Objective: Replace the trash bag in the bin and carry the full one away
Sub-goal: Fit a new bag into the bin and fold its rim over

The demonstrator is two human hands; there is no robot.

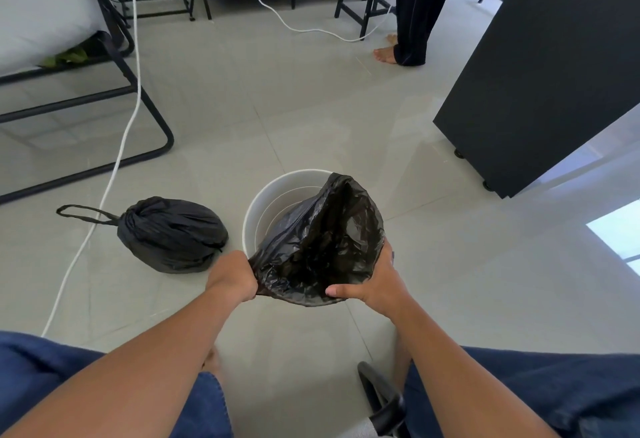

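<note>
Over the round white plastic bin, left hand and right hand each grip the crinkly empty black plastic bag's open rim; tied-off full black bag sits just left.

No legible text, label, brand or number on anything in view.

The fresh trash bag is glossy black; the tied full bag to its left is a duller black. The bin is plain off-white. Pale grey tiles cover the floor, crossed by a white cord. The cabinet at far right is matt black, the chair frame at far left black, the trousers nearest are dark blue
</note>
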